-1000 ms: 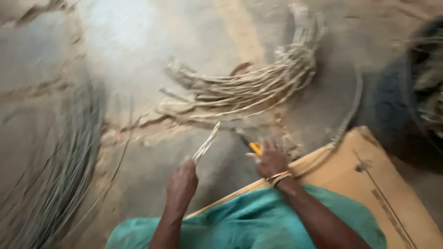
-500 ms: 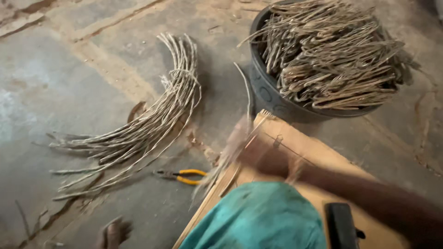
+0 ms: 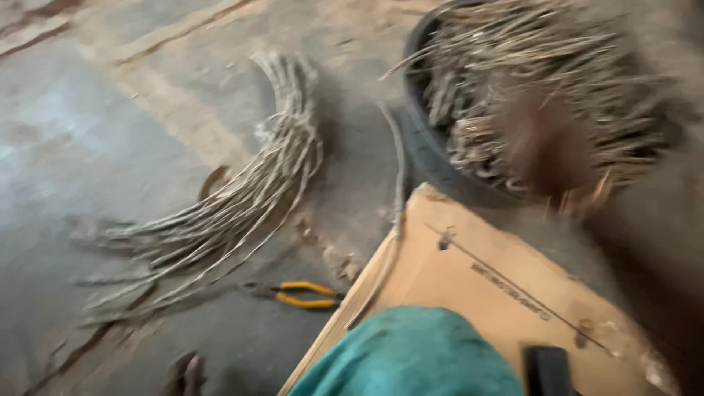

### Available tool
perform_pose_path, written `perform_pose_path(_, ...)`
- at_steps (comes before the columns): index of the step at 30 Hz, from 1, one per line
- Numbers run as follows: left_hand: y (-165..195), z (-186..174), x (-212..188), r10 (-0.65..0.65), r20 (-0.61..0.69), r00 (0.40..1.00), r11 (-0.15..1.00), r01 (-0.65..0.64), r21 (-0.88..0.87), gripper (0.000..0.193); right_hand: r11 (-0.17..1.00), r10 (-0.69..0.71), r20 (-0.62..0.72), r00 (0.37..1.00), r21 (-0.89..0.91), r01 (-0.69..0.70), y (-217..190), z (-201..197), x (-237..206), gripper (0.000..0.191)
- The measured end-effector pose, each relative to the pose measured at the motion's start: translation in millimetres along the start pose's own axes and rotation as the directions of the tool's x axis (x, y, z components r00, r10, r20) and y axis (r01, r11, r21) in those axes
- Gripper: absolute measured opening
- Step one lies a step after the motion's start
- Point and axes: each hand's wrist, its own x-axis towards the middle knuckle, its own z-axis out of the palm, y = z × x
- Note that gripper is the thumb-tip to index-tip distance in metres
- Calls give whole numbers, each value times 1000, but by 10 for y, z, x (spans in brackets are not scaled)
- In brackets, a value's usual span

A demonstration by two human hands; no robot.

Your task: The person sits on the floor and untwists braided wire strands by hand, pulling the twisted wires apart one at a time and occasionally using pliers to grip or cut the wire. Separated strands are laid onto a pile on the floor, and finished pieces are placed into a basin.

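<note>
Yellow pliers (image 3: 304, 294) on floor | cardboard (image 3: 469, 282) beside tub (image 3: 425, 147) | right hand (image 3: 546, 150) blurred over sticks (image 3: 528, 66), grip unclear

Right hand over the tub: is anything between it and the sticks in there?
Nothing visible. The right hand, motion-blurred, is over the pile of sticks in the dark tub, apparently reaching into them; contact can't be confirmed.

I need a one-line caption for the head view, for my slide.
Blurred right hand reaches into a dark round tub of cut dry sticks; yellow-handled pliers lie on the floor.
</note>
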Motion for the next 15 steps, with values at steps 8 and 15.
perform_pose_path(8, 98, 137, -399, 433, -265, 862, 900, -429, 77, 13, 297, -420, 145, 896, 955, -15, -3506, 796, -252, 30)
perform_pose_path(15, 1265, 186, 443, 714, -263, 649, 695, -610, 381, 25, 443, -560, 470, 682, 866, -233, -3650, 1459, -492, 8)
